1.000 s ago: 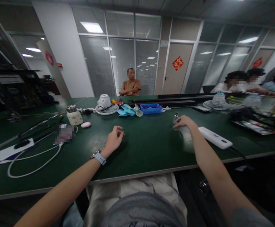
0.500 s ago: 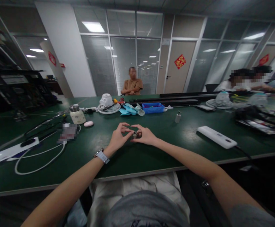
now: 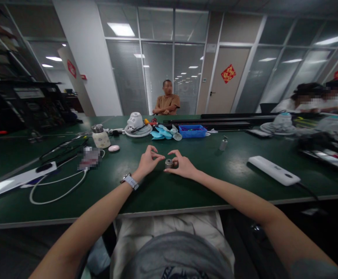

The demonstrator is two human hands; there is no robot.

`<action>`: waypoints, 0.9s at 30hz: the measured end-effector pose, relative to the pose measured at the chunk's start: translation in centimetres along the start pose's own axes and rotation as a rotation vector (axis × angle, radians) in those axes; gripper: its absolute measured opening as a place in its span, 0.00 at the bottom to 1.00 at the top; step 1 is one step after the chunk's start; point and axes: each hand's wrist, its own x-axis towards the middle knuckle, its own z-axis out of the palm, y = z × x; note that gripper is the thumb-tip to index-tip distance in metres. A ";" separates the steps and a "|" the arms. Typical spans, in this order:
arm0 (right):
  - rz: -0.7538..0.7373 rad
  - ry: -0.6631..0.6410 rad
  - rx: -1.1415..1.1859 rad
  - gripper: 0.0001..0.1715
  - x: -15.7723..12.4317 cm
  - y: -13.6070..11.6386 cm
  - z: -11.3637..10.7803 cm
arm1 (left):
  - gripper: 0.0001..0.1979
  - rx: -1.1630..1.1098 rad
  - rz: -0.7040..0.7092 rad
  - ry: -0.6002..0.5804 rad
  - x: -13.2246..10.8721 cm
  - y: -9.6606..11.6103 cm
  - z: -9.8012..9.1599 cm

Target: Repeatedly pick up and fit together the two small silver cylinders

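- Workbench (image 3: 203,190) with a dark green top, stretching across the view and bearing everything below
- Left hand (image 3: 148,162) drawing away from the pinch around the metal cylinder seen half a second earlier, now hovering open, fingers curved and spread, gripping nothing
- Right hand (image 3: 183,166) also releasing, held open and curved, gripping nothing, fingers staying just beside the cylinder; contact with it impossible to tell
- Metal cylinder (image 3: 169,163) standing upright on the green top between both hands, no longer lifted between fingertips
- White power strip (image 3: 274,170) lying well to the right of the right hand, its cable trailing off the bench edge
- White desk fan (image 3: 135,128) standing at the far side of the bench, beside loose light-blue fan blades (image 3: 163,133)
- Blue plastic tray (image 3: 192,131) sitting just right of those blades, holding small items too small to tell apart
- Cream flask (image 3: 100,138) with a metal cap standing upright left of the hands, near a small pale oval object (image 3: 114,148)
- Second small metal cylinder (image 3: 223,144) standing upright on the bench, well apart from the hands
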 end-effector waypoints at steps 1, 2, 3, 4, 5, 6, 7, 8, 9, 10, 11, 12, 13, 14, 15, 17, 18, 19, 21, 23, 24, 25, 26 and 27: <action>-0.010 -0.005 0.005 0.40 0.0 0.1 0.0 | 0.18 -0.010 -0.017 -0.076 -0.1 -0.7 0.2; -0.023 -0.012 0.010 0.37 -0.1 0.1 0.0 | 0.17 -0.014 -0.023 -0.145 -0.3 -1.2 0.4; -0.037 -0.020 0.013 0.35 -0.1 0.2 0.0 | 0.17 -0.016 -0.032 -0.194 -0.4 -1.6 0.6; -0.049 -0.028 0.013 0.32 -0.2 0.2 0.0 | 0.17 -0.017 -0.040 -0.232 -0.5 -1.9 0.8; -0.059 -0.034 0.012 0.30 -0.3 0.2 0.0 | 0.18 -0.013 -0.047 -0.257 -0.6 -2.1 1.0; -0.065 -0.039 0.009 0.29 -0.3 0.1 0.0 | 0.19 -0.009 -0.051 -0.268 -0.6 -2.2 1.1; -0.067 -0.046 0.003 0.29 -0.3 0.0 0.0 | 0.19 -0.005 -0.050 -0.267 -0.6 -2.2 1.1; -0.064 -0.052 -0.009 0.28 -0.2 -0.1 -0.1 | 0.19 -0.003 -0.043 -0.254 -0.6 -2.1 1.1; -0.060 -0.062 -0.032 0.28 -0.1 -0.3 -0.4 | 0.18 0.000 -0.037 -0.225 -0.6 -2.0 1.0; -0.052 -0.075 -0.071 0.27 0.0 -0.3 -0.9 | 0.16 0.004 -0.034 -0.184 -0.6 -1.9 0.8; -0.038 -0.091 -0.122 0.26 0.2 -0.2 -1.6 | 0.14 0.014 -0.037 -0.134 -0.6 -1.8 0.7; -0.013 -0.112 -0.179 0.25 0.4 0.0 -2.6 | 0.13 0.032 -0.045 -0.084 -0.6 -1.7 0.5; 0.024 -0.140 -0.228 0.25 0.5 0.5 -3.8 | 0.12 0.054 -0.057 -0.037 -0.7 -1.6 0.3; 0.075 -0.174 -0.261 0.26 0.6 1.2 -5.3 | 0.12 0.079 -0.070 0.004 -0.8 -1.5 0.1; 0.136 -0.205 -0.277 0.27 0.6 2.1 -7.1 | 0.12 0.100 -0.077 0.034 -0.9 -1.3 -0.1; 0.273 -0.237 -0.286 0.30 0.1 4.4 -10.8 | 0.11 0.127 -0.085 0.081 -1.0 -1.1 -0.4; 0.339 -0.234 -0.297 0.31 -0.3 5.7 -12.7 | 0.11 0.137 -0.093 0.094 -1.1 -1.0 -0.5; 0.402 -0.219 -0.324 0.31 -0.8 6.9 -14.5 | 0.11 0.144 -0.096 0.094 -1.2 -0.9 -0.5; 0.524 -0.170 -0.421 0.28 -1.9 9.2 -17.8 | 0.10 0.155 -0.096 0.075 -1.2 -0.7 -0.4; 0.661 -0.085 -0.540 0.26 -3.0 11.0 -20.2 | 0.10 0.162 -0.089 0.055 -1.3 -0.6 -0.4; 0.737 -0.026 -0.594 0.26 -3.5 11.7 -21.1 | 0.10 0.166 -0.089 0.049 -1.3 -0.5 -0.4; 0.818 0.042 -0.638 0.27 -4.0 12.3 -21.7 | 0.10 0.171 -0.090 0.047 -1.3 -0.4 -0.4; 0.898 0.115 -0.668 0.27 -4.4 12.8 -22.2 | 0.10 0.176 -0.091 0.047 -1.4 -0.3 -0.4; 0.974 0.189 -0.688 0.28 -4.8 13.1 -22.4 | 0.10 0.182 -0.093 0.046 -1.4 -0.3 -0.4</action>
